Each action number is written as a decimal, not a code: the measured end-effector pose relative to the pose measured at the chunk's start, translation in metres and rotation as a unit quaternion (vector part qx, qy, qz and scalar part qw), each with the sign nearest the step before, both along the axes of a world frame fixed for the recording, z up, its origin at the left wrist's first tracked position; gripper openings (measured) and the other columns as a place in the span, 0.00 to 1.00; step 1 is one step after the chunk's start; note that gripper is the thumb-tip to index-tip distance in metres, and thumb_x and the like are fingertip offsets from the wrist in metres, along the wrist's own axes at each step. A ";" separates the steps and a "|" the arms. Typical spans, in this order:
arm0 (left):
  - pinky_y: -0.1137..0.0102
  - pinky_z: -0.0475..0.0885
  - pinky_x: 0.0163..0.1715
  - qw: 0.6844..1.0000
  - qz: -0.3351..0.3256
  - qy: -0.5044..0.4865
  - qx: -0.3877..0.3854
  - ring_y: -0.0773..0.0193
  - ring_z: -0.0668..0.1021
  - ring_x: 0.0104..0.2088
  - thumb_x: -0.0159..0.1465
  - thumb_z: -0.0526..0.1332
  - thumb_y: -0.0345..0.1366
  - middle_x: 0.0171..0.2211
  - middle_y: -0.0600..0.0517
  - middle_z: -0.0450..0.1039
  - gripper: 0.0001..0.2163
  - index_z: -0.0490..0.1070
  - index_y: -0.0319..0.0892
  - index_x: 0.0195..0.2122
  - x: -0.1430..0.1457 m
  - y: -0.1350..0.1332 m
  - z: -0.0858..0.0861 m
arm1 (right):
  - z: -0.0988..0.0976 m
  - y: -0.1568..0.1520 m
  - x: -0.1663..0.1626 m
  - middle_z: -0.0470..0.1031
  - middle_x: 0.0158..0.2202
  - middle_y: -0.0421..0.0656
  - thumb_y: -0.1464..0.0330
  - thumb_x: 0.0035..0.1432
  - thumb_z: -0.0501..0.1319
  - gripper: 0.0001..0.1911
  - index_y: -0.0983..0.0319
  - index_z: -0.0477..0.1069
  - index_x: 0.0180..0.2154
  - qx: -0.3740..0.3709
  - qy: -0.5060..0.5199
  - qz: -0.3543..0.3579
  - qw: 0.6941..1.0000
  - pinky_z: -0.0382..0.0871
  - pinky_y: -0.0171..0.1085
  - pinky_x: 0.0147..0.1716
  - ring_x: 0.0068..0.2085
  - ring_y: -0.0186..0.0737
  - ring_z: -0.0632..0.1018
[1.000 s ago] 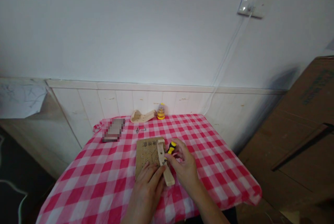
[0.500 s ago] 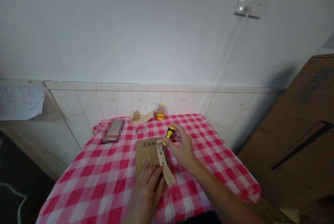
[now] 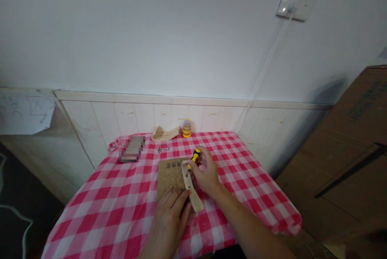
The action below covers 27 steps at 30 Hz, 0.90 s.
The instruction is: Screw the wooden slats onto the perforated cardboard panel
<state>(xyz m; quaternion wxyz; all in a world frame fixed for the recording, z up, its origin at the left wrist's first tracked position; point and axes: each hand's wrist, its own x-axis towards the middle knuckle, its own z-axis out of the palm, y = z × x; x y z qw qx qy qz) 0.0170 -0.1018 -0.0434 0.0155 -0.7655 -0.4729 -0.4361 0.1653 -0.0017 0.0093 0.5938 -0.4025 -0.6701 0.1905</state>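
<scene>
A yellow-and-black screwdriver [image 3: 196, 154] is gripped in my right hand [image 3: 208, 172], its handle tilted and its tip down at a hole in a curved, pale wooden piece [image 3: 195, 196]. That piece lies along the right side of a brown board [image 3: 169, 174] with dark printed characters, lines and small holes. My left hand [image 3: 172, 212] rests on the lower part of the board, fingers stretched out flat; the index fingertip touches the wooden piece's left edge. Whether a screw sits under the screwdriver tip is too small to tell.
At the back of the checkered tablecloth [image 3: 121, 202] lie another curved wooden piece [image 3: 165, 134] and a yellow-capped bottle [image 3: 186, 128]. Small metal parts [image 3: 163, 148] lie before them. A pixelated flat object [image 3: 133, 149] is at left. A large cardboard box [image 3: 347, 162] leans at right.
The screwdriver and my right hand have shifted slightly, with the handle turned a little in the fingers. My left hand stays on the board. The view has moved slightly.
</scene>
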 end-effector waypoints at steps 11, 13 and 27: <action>0.47 0.80 0.53 1.000 0.004 0.011 -0.002 0.50 0.83 0.50 0.74 0.53 0.36 0.49 0.45 0.82 0.13 0.74 0.44 0.54 -0.003 0.000 -0.004 | -0.004 0.001 0.005 0.82 0.46 0.46 0.67 0.65 0.62 0.24 0.57 0.68 0.61 -0.002 -0.021 0.056 0.998 0.80 0.40 0.41 0.40 0.42 0.83; 0.48 0.81 0.51 1.000 0.004 0.011 0.001 0.50 0.83 0.50 0.75 0.53 0.37 0.48 0.44 0.82 0.13 0.74 0.44 0.54 -0.003 0.001 -0.004 | -0.002 0.001 0.007 0.82 0.45 0.46 0.67 0.66 0.60 0.24 0.57 0.66 0.63 -0.007 -0.021 0.089 0.996 0.80 0.40 0.42 0.41 0.43 0.84; 0.56 0.83 0.43 0.999 -0.002 0.029 -0.019 0.53 0.82 0.44 0.76 0.51 0.39 0.45 0.43 0.80 0.15 0.76 0.43 0.53 0.001 0.001 0.005 | -0.004 -0.004 0.009 0.81 0.48 0.46 0.70 0.63 0.61 0.25 0.57 0.69 0.61 0.024 -0.063 0.066 0.996 0.80 0.41 0.43 0.42 0.43 0.82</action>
